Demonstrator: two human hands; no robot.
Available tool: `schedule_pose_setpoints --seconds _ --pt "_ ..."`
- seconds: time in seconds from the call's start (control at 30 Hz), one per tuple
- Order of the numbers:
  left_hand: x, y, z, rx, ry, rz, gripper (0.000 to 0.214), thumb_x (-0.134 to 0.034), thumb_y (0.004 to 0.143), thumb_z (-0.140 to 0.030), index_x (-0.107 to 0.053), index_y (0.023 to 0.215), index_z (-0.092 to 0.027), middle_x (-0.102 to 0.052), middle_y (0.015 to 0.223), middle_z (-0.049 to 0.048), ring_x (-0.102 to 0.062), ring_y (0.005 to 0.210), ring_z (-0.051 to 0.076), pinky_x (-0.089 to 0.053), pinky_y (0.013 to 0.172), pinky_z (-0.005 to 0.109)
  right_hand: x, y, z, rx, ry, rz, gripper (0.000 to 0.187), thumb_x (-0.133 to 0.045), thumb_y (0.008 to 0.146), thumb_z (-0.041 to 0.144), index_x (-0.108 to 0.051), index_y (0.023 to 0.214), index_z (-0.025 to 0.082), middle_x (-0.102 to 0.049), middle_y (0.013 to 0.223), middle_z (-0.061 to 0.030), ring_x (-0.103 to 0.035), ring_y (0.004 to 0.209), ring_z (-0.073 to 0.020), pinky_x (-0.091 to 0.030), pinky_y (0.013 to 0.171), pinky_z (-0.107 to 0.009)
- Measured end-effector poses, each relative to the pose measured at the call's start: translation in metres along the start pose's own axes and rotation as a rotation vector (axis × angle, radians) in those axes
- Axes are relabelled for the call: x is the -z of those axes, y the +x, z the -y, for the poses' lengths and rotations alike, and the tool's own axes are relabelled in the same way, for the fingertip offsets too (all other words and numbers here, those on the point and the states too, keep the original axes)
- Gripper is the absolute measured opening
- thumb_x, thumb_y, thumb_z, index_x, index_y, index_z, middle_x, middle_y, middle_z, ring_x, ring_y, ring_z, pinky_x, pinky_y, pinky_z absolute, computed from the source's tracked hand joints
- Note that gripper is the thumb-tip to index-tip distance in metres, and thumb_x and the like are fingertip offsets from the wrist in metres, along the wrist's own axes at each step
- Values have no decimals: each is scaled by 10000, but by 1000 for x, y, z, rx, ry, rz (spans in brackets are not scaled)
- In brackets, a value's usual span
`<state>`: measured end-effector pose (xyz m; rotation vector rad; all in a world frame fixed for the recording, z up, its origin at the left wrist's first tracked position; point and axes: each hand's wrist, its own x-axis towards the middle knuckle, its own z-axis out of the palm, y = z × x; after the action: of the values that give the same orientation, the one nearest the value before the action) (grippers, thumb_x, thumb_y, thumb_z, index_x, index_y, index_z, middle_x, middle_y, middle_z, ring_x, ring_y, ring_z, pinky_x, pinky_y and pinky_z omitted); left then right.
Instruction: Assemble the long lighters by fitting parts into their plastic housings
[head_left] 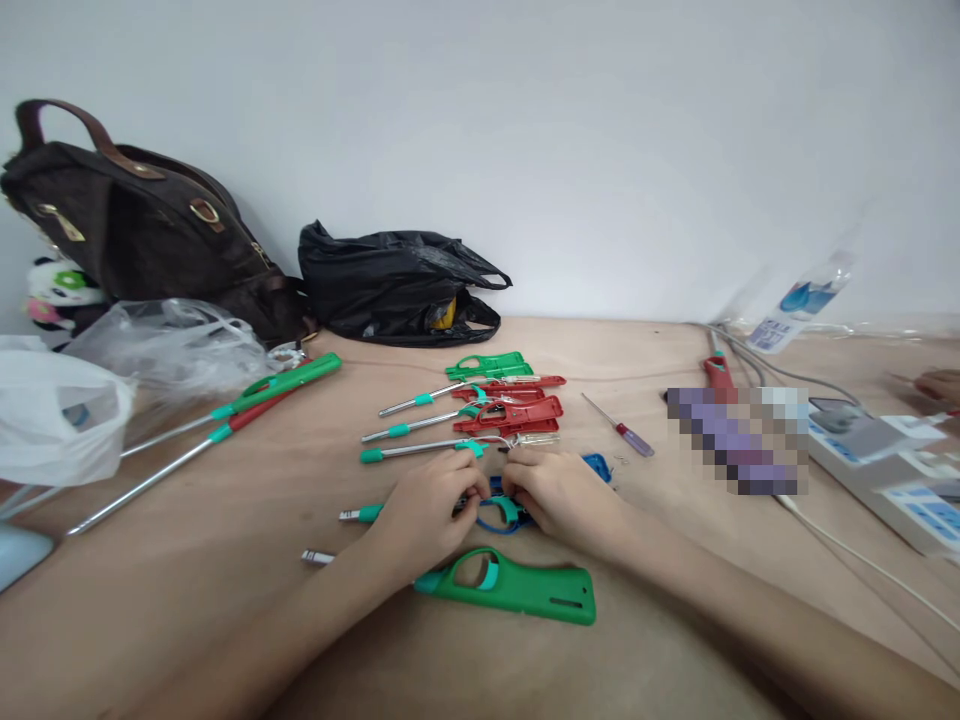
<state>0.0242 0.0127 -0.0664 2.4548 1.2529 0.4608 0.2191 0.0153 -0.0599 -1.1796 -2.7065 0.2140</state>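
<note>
A blue long-nosed gas lighter with a teal trigger lies under both hands, its metal tip pointing left. My left hand is closed, fingers curled over the lighter's neck. My right hand is closed too, its fingertips pinching at the trigger end of the handle. The exact grip points are hidden behind the fingers. Nearer to me rests a whole green lighter, partly behind my left forearm. Beyond the hands are opened red lighter casings with bare metal nozzles, and a green casing.
To the right lie a screwdriver, a pixelated purple item, a white power strip with cables and a tilted water bottle. At left are assembled lighters, clear plastic bags, a dark backpack and a black bag.
</note>
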Motion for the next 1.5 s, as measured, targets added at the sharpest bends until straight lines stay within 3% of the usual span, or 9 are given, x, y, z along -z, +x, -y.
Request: schedule_pose_setpoints --seconds 0.47,0.7,0.9,1.07,1.27,1.5 --pt "-1 1 1 14 -67 -25 183 -471 752 -53 -599 764 -184 -584 818 19 -545 777 189 -387 638 279 3 4 1 -100 99 59 214 -509 766 -3 -648 811 154 -665 895 -67 -589 792 -174 -390 678 -271" --pt "-6 6 8 182 -310 -26 183 -515 711 -51 -594 802 -189 -529 677 -36 -497 634 145 -363 574 247 -5 6 0 -231 192 -1 208 -499 687 -2 -569 760 180 -626 752 -19 -526 684 -149 -300 583 -252" --pt "-6 5 7 215 -411 -19 121 -569 707 -88 -589 780 -183 -547 698 -26 -499 671 153 -374 605 256 -7 5 -3 -253 256 -48 214 -512 658 -13 -491 735 186 -573 718 6 -465 653 -129 -267 568 -245" --pt "7 8 16 179 -562 28 119 -672 710 -232 -603 790 -176 -561 696 -28 -499 648 142 -390 596 253 -5 5 -3 -278 287 -46 213 -528 668 -10 -475 727 188 -573 723 6 -467 660 -131 -270 574 -249" --pt "29 6 19 51 -349 108 37 -650 710 -164 -619 708 -183 -630 745 -16 -568 738 163 -426 666 260 0 4 -2 -297 321 -54 236 -528 648 -33 -468 710 186 -576 737 5 -481 679 -133 -276 582 -246" --pt "23 5 13 4 -87 136 165 -572 732 -79 -511 616 -180 -594 694 -19 -554 709 155 -392 640 247 -2 1 0 -290 299 -66 239 -515 626 -44 -485 688 185 -548 686 16 -453 643 -128 -269 562 -241"
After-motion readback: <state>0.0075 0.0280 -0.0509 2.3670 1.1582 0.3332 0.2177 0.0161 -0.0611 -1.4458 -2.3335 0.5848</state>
